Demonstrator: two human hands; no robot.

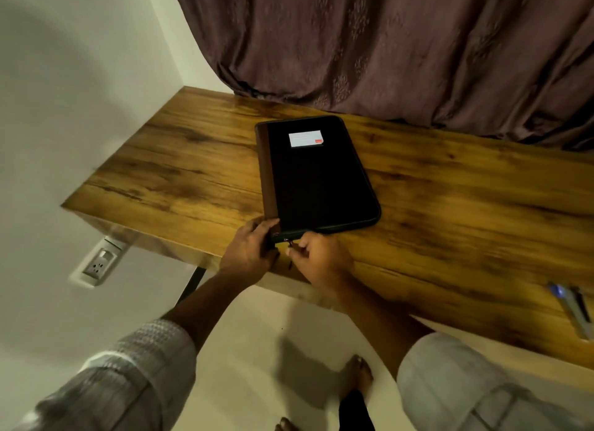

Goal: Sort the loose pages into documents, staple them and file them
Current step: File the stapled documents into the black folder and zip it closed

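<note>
Folder (316,176) closed flat on the bench (180,160), both hands at its near corner.

Black with a brown spine strip and a small white label, the folder lies just beyond the hands, its long side running away from them toward the curtain (401,45). The left hand (249,249) is curled over the near corner at the spine side, fingers pressed on the cover. The right hand (321,258), just beside it, pinches a small zip pull (291,244) at the folder's near edge between thumb and fingertips. Far out to the right of the right hand, a stapler (575,308) sits at the bench edge, blurred. A wall socket (98,265) shows below and left of the left hand.
</note>
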